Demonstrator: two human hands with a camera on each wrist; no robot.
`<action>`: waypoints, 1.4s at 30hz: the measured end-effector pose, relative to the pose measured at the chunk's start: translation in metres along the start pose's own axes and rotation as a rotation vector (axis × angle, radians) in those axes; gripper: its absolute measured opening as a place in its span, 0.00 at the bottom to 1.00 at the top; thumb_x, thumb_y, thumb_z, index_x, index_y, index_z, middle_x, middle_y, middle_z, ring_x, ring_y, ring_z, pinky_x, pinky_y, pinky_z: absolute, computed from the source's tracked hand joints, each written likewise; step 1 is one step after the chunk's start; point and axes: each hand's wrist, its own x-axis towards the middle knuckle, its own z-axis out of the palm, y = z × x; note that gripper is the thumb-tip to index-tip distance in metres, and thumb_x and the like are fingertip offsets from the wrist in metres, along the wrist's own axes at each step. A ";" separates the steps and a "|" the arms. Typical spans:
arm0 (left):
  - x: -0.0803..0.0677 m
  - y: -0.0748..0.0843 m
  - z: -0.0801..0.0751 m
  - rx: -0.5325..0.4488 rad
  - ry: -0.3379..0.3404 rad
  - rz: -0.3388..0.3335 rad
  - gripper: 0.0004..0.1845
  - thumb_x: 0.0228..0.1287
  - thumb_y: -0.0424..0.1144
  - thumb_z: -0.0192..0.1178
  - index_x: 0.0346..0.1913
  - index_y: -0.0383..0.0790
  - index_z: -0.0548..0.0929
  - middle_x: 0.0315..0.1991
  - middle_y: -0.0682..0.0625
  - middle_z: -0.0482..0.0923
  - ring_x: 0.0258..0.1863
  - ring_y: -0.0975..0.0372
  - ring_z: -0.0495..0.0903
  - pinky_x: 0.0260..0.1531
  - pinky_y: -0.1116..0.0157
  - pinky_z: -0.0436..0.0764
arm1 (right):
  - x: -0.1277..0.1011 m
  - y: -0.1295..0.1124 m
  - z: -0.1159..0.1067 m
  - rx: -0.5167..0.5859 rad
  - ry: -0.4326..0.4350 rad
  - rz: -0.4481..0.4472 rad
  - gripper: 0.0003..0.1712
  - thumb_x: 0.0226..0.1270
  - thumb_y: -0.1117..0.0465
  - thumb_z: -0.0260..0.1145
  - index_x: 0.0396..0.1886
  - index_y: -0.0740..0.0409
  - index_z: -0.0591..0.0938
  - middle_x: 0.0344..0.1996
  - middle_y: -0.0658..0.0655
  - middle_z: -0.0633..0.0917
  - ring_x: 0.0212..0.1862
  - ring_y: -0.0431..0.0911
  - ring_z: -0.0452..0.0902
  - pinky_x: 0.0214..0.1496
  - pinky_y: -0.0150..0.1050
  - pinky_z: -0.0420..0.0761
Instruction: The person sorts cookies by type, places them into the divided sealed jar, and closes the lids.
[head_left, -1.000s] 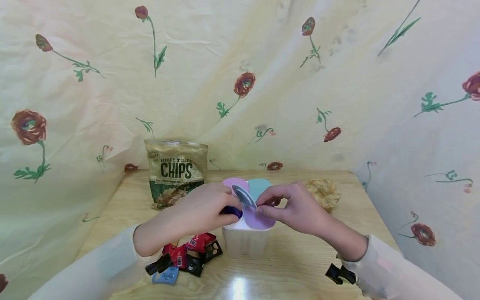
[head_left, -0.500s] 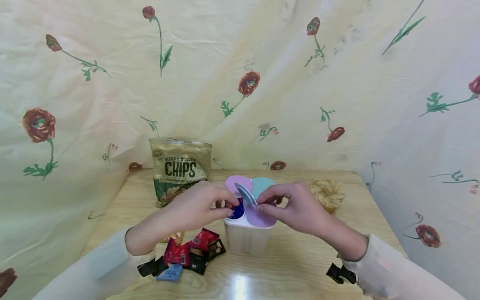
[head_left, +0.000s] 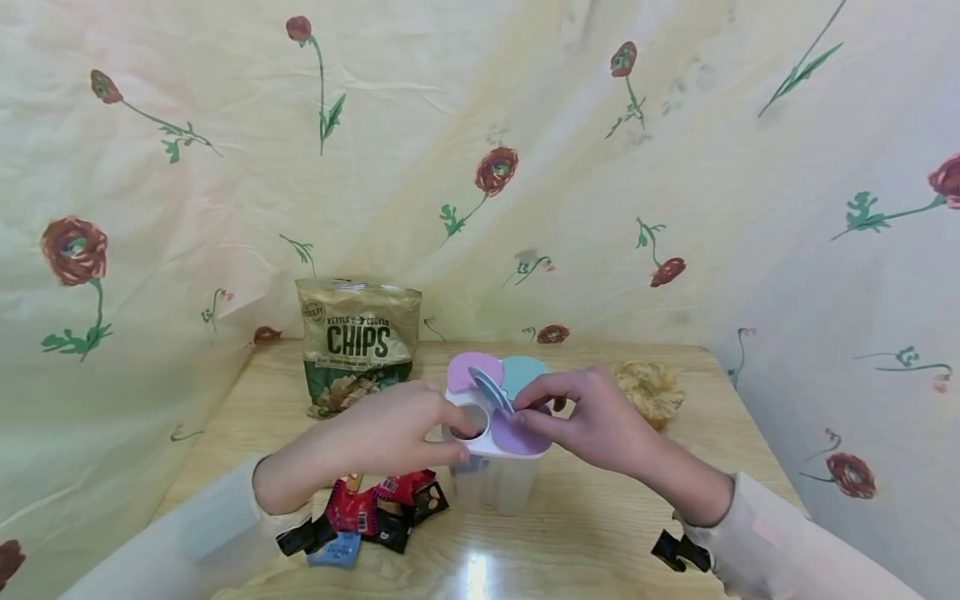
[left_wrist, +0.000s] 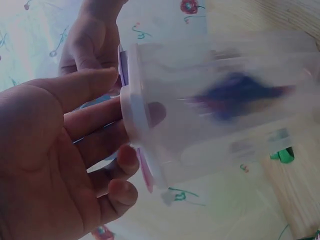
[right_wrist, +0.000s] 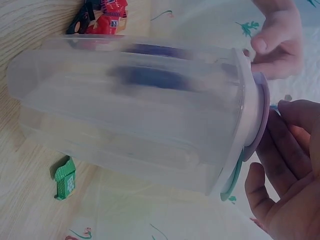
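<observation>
Both hands are met over the translucent plastic container with the white four-hole lid (head_left: 495,467), which stands upright on the light wooden tabletop (head_left: 600,533), directly ahead of the person and between the two wrists. The left hand (head_left: 390,433) is laid against the container's left side, its fingers loosely extended along the white rim beside the uncovered round opening (head_left: 472,419), nothing being pinched. The right hand (head_left: 592,421) is brought in from the right, and the raised grey-blue flap (head_left: 491,390) is pinched between thumb and forefinger over that opening; the pink, teal and lilac flaps are seen lying flat. The container's long axis is vertical, and both hands are about equally near, the right one higher on the lid. A dark blue wrapped piece (right_wrist: 150,75) inside the container is shown, blurred, only by the wrist views; from the head view it cannot be made out clearly. Red and black wrapped sweets (head_left: 375,512) are piled near the left wrist, and a gold chips bag (head_left: 358,342) is stood behind.
</observation>
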 end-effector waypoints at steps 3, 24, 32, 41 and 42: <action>0.000 0.003 -0.001 0.004 0.021 -0.016 0.11 0.70 0.47 0.66 0.50 0.51 0.91 0.44 0.61 0.87 0.37 0.68 0.81 0.40 0.65 0.81 | -0.001 0.001 0.000 -0.003 0.002 -0.002 0.07 0.62 0.64 0.77 0.34 0.45 0.91 0.31 0.37 0.89 0.33 0.33 0.84 0.34 0.34 0.81; 0.021 -0.018 -0.014 -0.264 0.373 -0.079 0.07 0.70 0.43 0.66 0.46 0.49 0.91 0.38 0.62 0.86 0.36 0.67 0.81 0.29 0.65 0.80 | -0.002 0.003 0.001 -0.007 0.018 -0.035 0.07 0.63 0.63 0.76 0.35 0.44 0.91 0.32 0.37 0.89 0.32 0.32 0.84 0.33 0.33 0.82; 0.022 -0.017 -0.013 -0.269 0.379 -0.099 0.05 0.70 0.43 0.66 0.44 0.54 0.91 0.37 0.63 0.86 0.36 0.66 0.81 0.30 0.64 0.80 | -0.002 0.004 0.001 0.001 0.010 -0.040 0.07 0.63 0.64 0.76 0.35 0.44 0.91 0.32 0.37 0.89 0.33 0.32 0.84 0.34 0.34 0.83; 0.022 -0.019 -0.012 -0.319 0.365 -0.113 0.04 0.71 0.43 0.66 0.43 0.55 0.90 0.38 0.62 0.86 0.37 0.65 0.82 0.33 0.63 0.82 | -0.001 0.003 0.000 -0.004 0.001 -0.043 0.07 0.61 0.63 0.78 0.36 0.46 0.91 0.32 0.38 0.90 0.33 0.33 0.84 0.33 0.34 0.83; 0.022 -0.019 -0.012 -0.323 0.365 -0.112 0.04 0.71 0.43 0.66 0.43 0.55 0.90 0.38 0.62 0.86 0.37 0.65 0.82 0.33 0.63 0.82 | -0.001 0.002 0.000 -0.006 0.003 -0.041 0.07 0.61 0.63 0.78 0.36 0.46 0.91 0.32 0.39 0.90 0.33 0.32 0.84 0.32 0.33 0.83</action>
